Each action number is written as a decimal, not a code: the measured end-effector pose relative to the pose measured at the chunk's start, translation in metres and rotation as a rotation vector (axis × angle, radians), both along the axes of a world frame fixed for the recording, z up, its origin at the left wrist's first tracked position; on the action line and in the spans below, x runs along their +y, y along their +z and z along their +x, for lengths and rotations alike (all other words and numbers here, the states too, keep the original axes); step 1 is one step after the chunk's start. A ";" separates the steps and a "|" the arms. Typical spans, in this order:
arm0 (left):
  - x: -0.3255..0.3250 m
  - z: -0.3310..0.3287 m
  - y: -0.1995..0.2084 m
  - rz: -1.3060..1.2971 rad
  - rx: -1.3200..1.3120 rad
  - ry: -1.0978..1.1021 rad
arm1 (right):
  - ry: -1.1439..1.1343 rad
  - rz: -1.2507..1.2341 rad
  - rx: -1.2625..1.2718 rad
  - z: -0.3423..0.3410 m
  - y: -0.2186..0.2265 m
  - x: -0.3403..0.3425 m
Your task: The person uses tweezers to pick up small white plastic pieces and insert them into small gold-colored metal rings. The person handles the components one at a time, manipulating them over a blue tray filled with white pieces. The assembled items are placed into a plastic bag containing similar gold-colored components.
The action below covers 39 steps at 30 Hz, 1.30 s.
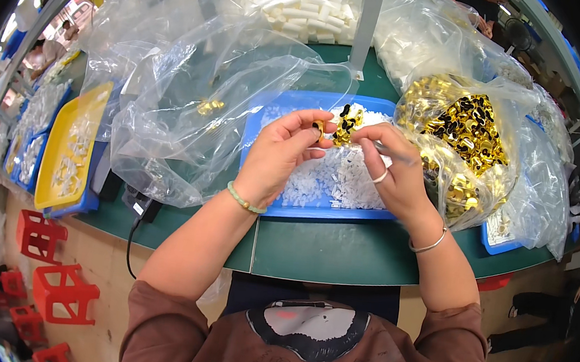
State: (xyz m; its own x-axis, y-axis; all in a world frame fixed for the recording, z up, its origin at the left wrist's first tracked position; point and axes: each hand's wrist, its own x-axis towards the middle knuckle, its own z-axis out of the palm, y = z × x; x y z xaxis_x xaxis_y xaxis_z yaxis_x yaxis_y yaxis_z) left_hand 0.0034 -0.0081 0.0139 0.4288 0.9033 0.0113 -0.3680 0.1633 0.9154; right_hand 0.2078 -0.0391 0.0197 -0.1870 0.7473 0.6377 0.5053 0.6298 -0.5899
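Observation:
My left hand [280,153] is closed in a pinch on a small shiny gold piece [318,129], above a blue tray [332,214]. Facing it, my right hand [400,174] has thumb and forefinger pressed together; blur hides what, if anything, is between them. Under both hands the tray holds many small white plastic pieces [303,184]. A little pile of gold and black pieces [349,120] lies on top of them, between my fingertips. Right of the tray, an opened clear bag [416,99] is full of similar glossy gold pieces [476,129].
A large clear plastic bag [169,127] spreads over the green table [325,251] at left, near a yellow tray [61,166]. White cylinders [306,15] are heaped at the back by a metal post [367,28]. Red stools [64,292] stand on the floor at left.

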 end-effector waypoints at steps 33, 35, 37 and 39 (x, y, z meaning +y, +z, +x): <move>0.004 0.005 -0.010 0.132 0.039 0.097 | 0.194 -0.027 -0.694 -0.019 -0.011 -0.003; 0.002 0.006 -0.008 0.155 0.058 0.109 | 0.222 -0.014 -0.684 -0.018 -0.009 -0.003; 0.000 0.008 -0.007 0.183 0.086 0.127 | 0.229 -0.063 -0.661 -0.018 -0.010 -0.003; 0.001 0.007 -0.009 0.123 0.096 0.127 | 0.228 -0.078 -0.658 -0.018 -0.011 -0.003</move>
